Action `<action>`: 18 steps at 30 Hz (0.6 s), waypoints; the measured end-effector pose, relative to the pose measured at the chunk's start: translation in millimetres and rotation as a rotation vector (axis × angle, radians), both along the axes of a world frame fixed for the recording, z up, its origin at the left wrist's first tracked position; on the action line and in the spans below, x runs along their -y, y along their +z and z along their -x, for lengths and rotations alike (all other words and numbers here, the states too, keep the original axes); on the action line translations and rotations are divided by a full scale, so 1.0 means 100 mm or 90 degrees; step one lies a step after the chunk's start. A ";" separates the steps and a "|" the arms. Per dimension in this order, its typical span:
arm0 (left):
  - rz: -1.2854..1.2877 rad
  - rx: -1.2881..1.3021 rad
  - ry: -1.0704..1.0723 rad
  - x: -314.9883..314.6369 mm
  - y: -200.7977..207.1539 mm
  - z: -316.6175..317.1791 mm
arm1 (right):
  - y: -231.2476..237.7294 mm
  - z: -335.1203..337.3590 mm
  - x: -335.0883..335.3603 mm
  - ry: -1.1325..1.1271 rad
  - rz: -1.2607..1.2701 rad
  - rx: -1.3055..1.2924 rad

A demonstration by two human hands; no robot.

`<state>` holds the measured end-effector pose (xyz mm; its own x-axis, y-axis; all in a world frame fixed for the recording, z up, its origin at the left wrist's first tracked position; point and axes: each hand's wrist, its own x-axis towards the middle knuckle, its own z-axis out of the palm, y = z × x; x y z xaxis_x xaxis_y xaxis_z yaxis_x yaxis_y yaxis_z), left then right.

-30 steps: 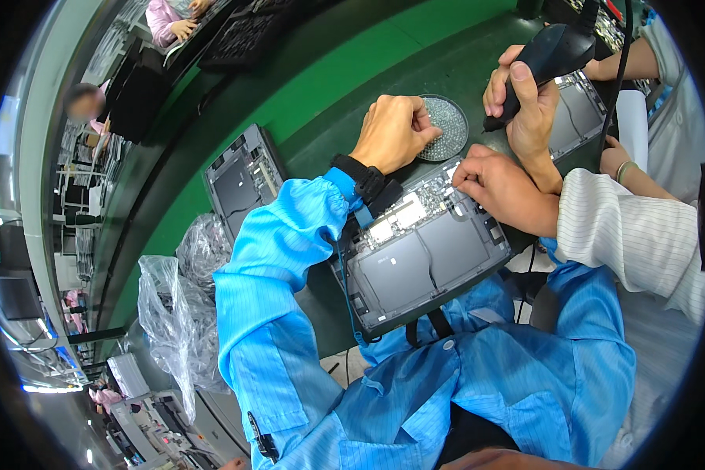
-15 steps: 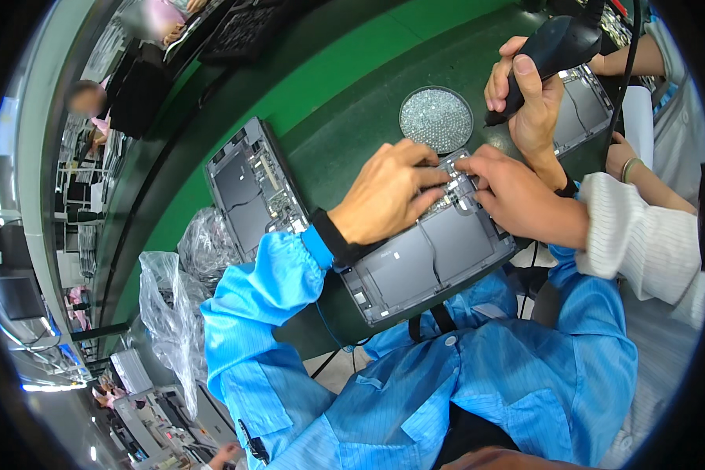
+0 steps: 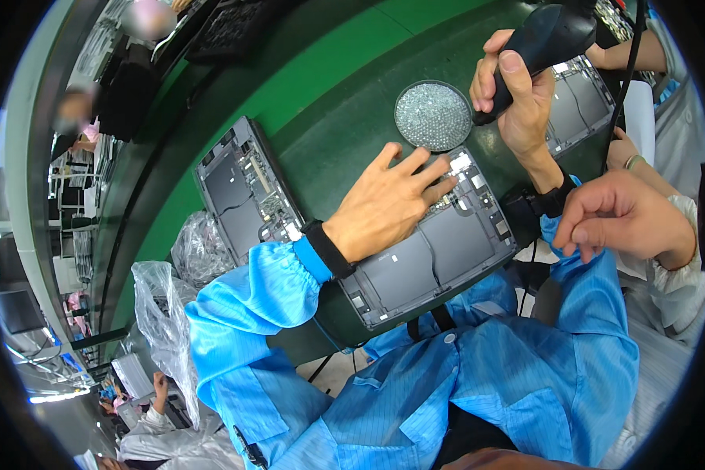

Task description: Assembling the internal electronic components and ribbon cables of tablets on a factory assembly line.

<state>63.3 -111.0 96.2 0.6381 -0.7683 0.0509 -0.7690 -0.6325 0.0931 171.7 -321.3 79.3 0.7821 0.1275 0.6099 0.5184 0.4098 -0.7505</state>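
An opened laptop base (image 3: pixel 395 274), grey with its circuit board showing, lies on the green bench in front of me. Over the board's upper edge my left hand (image 3: pixel 388 204) is spread with fingers apart; whether the fingertips touch it I cannot tell. My right hand (image 3: pixel 525 98) is wrapped round a black electric screwdriver (image 3: pixel 544 39), its tip pointing down-left beside a round dish (image 3: pixel 433 116) of small shiny pieces. To the right of the laptop hovers another person's hand (image 3: pixel 630 215), fingers curled, from a white sleeve.
A second opened laptop base (image 3: pixel 247 188) lies to the left, a third (image 3: pixel 578 106) at the right. Crumpled clear plastic bags (image 3: pixel 164 298) sit at the left bench edge. A black cable (image 3: pixel 627 94) hangs at the right, near another person's arm (image 3: pixel 646 176).
The other person's white-sleeved hand has pulled back from the board to the right. My right hand with the screwdriver shifted slightly left and up. My left hand's fingers have spread.
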 end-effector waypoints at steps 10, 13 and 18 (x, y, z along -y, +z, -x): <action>0.001 0.020 0.021 -0.03 -0.08 0.06 | -0.06 -0.02 -0.22 0.026 -0.071 -0.067; 0.008 0.013 0.019 -0.02 -0.06 0.05 | -0.10 -0.05 -0.22 0.021 -0.070 -0.085; 0.016 0.020 0.018 -0.01 -0.09 0.05 | -0.09 -0.03 -0.24 0.015 -0.057 -0.084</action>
